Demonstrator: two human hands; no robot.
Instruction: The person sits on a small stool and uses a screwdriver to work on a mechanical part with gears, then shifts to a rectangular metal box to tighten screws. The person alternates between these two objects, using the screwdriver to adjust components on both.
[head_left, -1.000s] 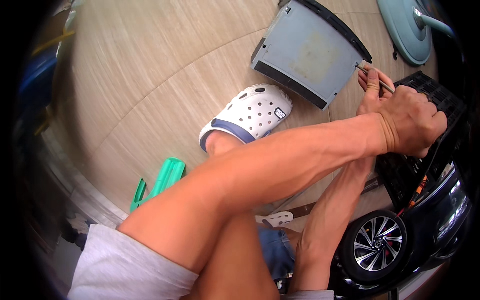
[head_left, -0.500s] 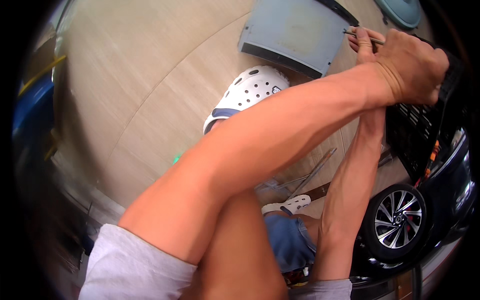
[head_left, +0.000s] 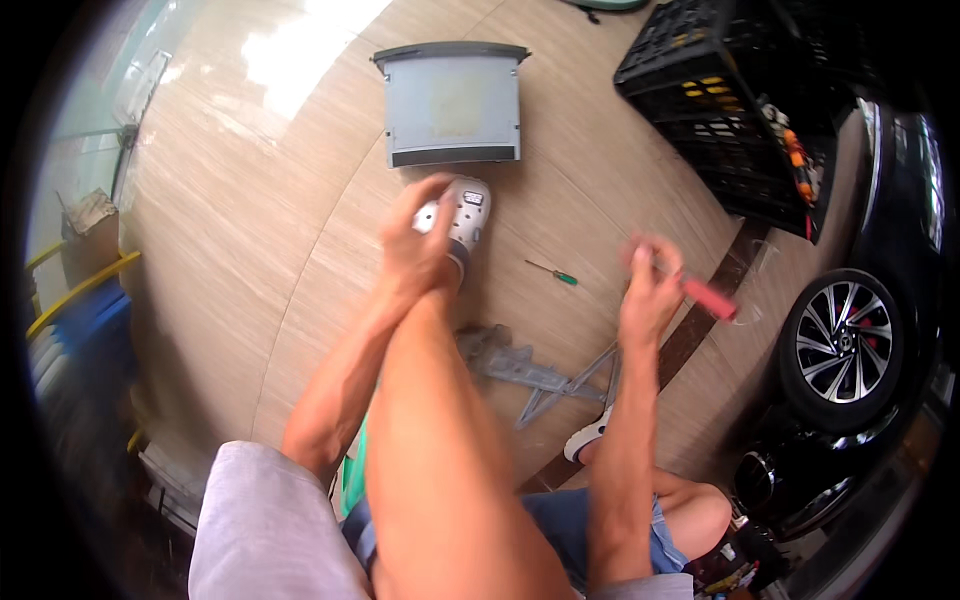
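My left hand (head_left: 412, 240) is above the white clog (head_left: 474, 205) on my foot, its fingers apart and holding nothing. Off to the right, my right hand (head_left: 650, 295) is closed round a screwdriver with a red handle (head_left: 710, 298); motion blurs both, and the shaft cannot be made out. Beyond the clog lies a flat grey metal unit (head_left: 452, 105) with dark strips along its near and far edges. A small green-handled screwdriver (head_left: 565, 278) rests on the floor between my hands, touched by neither.
A silver metal bracket frame (head_left: 530, 372) lies on the tiled floor (head_left: 270, 190) beside my leg. At the upper right stands a black plastic crate (head_left: 690, 135) with tools in it. A black car with a spoked wheel (head_left: 845, 348) is at the right. Something green (head_left: 354, 478) shows under my leg.
My hands were together near the grey unit's right side, with a metal shaft between them; now they are apart and closer to me. My view has shifted, bringing the green-handled screwdriver into sight.
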